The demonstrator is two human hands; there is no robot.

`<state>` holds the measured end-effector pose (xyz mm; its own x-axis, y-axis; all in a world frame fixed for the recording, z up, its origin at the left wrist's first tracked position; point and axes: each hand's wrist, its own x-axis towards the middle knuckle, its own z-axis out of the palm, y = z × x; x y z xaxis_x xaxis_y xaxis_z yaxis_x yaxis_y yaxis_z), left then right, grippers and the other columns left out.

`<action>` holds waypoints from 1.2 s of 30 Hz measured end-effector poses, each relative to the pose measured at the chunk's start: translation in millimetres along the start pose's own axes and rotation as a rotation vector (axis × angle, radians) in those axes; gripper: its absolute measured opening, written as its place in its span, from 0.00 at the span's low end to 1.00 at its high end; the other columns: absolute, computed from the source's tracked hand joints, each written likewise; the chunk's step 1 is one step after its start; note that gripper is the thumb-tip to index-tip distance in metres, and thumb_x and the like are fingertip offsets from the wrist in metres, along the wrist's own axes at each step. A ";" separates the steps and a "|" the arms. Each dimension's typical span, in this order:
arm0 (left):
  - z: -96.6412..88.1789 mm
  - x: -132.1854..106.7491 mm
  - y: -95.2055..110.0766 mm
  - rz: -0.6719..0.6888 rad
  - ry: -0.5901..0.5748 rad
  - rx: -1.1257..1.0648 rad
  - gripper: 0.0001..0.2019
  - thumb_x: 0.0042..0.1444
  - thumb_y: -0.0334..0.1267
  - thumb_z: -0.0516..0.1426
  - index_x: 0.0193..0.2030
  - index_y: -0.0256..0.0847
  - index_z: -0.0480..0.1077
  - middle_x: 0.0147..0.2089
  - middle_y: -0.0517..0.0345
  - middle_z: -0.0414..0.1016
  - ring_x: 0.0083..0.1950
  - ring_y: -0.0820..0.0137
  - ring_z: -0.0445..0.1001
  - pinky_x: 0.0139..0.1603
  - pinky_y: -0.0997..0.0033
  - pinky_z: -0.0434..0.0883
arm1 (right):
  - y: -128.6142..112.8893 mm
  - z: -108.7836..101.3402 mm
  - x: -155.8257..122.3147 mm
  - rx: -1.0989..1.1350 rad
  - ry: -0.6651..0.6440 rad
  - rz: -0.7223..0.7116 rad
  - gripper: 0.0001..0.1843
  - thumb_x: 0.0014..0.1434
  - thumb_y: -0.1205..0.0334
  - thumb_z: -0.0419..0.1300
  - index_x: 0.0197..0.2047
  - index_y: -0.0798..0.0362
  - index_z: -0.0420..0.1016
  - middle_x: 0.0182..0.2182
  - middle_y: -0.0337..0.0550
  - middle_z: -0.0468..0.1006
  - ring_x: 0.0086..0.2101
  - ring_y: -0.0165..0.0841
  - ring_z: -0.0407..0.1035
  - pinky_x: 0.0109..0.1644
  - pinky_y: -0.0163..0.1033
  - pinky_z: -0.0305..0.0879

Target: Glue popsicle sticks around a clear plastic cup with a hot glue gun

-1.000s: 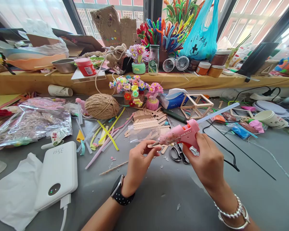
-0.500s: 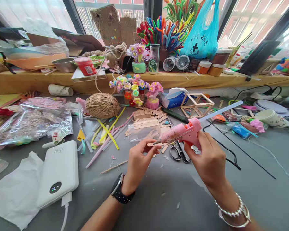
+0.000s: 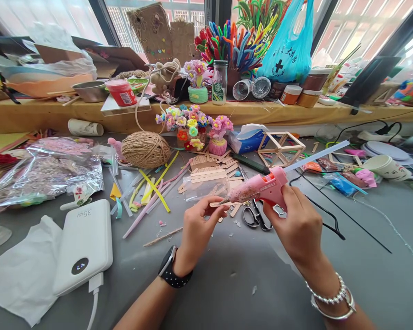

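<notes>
My right hand (image 3: 298,220) is wrapped round the handle of a pink glue gun (image 3: 258,189), which has a long translucent glue stick (image 3: 316,156) poking out of its back. The gun points left, its nozzle at the fingers of my left hand (image 3: 201,227). Between thumb and fingers, that hand pinches a wooden craft stick (image 3: 222,204), partly hidden by the fingers and close under the nozzle. Whether the nozzle touches the stick I cannot tell. Black-handled scissors (image 3: 256,215) lie on the table just beneath the gun.
Behind my hands lie loose craft sticks (image 3: 206,176), a twine ball (image 3: 146,150) and a wooden stick frame (image 3: 282,147). A white power bank (image 3: 86,247) with a cable rests at the left. The gun's black cord (image 3: 330,224) curves along the right.
The glue gun's back end has dipped slightly, and the craft stick shows a little more beside the nozzle. Both hands keep their grips; the whole view has shifted slightly.
</notes>
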<state>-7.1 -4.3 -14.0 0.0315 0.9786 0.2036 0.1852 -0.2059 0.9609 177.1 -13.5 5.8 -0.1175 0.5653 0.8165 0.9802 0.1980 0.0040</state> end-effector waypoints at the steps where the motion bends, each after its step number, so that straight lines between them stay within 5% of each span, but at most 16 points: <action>1: 0.0 -0.2 0.0 0.000 -0.002 -0.004 0.07 0.52 0.39 0.57 0.37 0.39 0.68 0.29 0.57 0.79 0.29 0.69 0.78 0.33 0.73 0.73 | 0.1 0.1 0.0 0.002 0.004 0.000 0.12 0.54 0.62 0.56 0.40 0.61 0.67 0.24 0.43 0.71 0.26 0.34 0.66 0.28 0.35 0.62; 36: -0.6 -0.1 0.2 -0.040 0.025 -0.049 0.10 0.49 0.41 0.59 0.35 0.38 0.69 0.28 0.56 0.78 0.31 0.66 0.78 0.33 0.72 0.75 | 0.6 -0.6 -1.0 0.020 -0.018 0.022 0.12 0.54 0.64 0.55 0.42 0.60 0.66 0.25 0.42 0.70 0.26 0.34 0.65 0.28 0.36 0.61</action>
<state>-7.7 -4.5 -13.7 0.0006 0.9857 0.1688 0.1376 -0.1672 0.9763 177.9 -14.5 5.3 -0.0992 0.5842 0.8055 0.9792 0.2015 -0.0255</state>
